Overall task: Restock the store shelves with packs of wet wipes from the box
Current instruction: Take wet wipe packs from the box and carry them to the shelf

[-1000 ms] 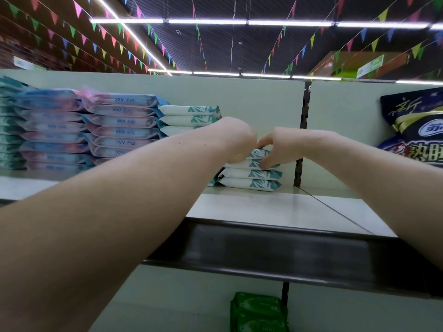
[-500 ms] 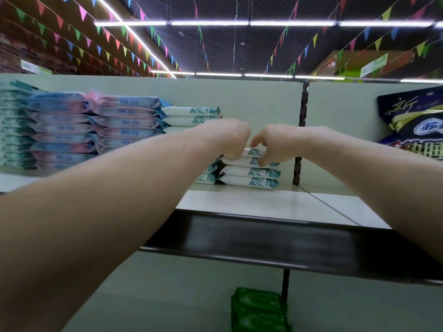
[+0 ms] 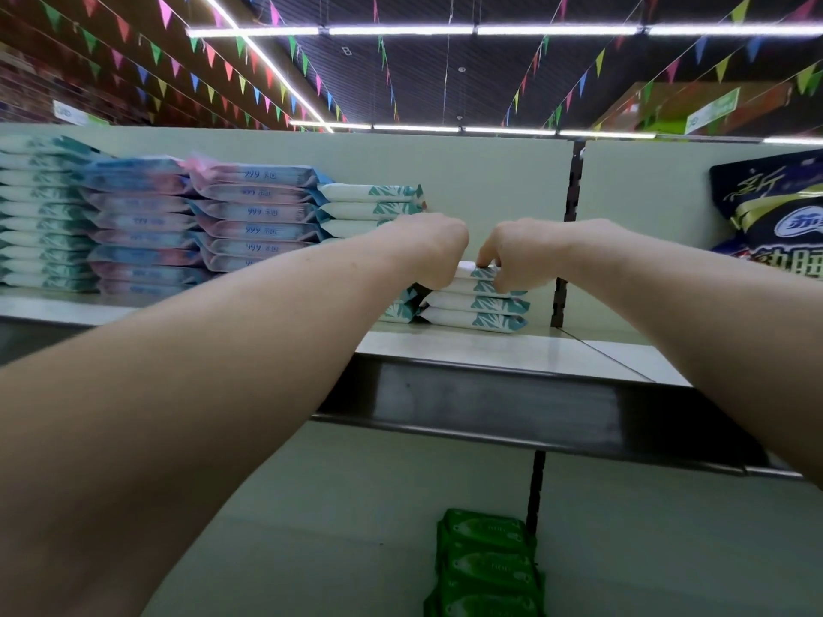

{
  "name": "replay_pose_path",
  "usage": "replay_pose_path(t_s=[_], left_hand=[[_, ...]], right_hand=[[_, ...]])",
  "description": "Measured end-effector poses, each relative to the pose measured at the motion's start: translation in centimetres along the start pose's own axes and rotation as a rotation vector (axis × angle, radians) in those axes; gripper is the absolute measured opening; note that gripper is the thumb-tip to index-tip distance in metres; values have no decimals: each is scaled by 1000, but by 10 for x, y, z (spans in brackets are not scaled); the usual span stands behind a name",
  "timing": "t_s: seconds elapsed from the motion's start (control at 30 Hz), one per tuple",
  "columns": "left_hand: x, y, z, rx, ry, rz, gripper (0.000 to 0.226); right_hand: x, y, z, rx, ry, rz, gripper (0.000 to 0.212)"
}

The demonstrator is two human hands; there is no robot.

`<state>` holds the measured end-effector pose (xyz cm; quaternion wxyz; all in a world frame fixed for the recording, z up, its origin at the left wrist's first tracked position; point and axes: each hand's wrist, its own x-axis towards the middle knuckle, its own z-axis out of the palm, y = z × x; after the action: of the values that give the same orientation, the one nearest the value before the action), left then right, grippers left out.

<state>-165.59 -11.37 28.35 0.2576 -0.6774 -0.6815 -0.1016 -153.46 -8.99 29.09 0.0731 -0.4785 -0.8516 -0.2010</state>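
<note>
My hands are sitting slightly further apart than a second ago, with a sliver of gap now showing between the knuckles. I am holding the top pack of wet wipes point(image 3: 478, 274) at both ends. My left hand point(image 3: 434, 251) is curling over its left end, fingertips hidden, and my right hand point(image 3: 519, 253) is pinching its right end, index finger on top. The pack is lying flat directly under both grips, resting on a stack point(image 3: 476, 311) of matching white-and-teal packs on the shelf point(image 3: 490, 349). Blue-and-pink packs point(image 3: 258, 211) are lying further left of my left hand, and green packs point(image 3: 487, 567) are sitting well below my right.
</note>
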Motion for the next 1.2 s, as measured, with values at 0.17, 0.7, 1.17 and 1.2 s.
replay_pose_path(t_s=[0.17, 0.7, 1.17, 1.2], left_hand=[[-12, -6, -11, -179, -10, -22, 38], [-115, -53, -51, 11, -171, -349, 3], [-314, -67, -112, 182, -266, -907, 19], [-333, -68, -116, 191, -285, -950, 21]], right_hand=[[-13, -8, -9, 64, 21, -58, 43], [-42, -94, -41, 265, 118, -415, 28], [-140, -246, -66, 514, 270, -984, 10], [-151, -262, -67, 540, 245, -1025, 11]])
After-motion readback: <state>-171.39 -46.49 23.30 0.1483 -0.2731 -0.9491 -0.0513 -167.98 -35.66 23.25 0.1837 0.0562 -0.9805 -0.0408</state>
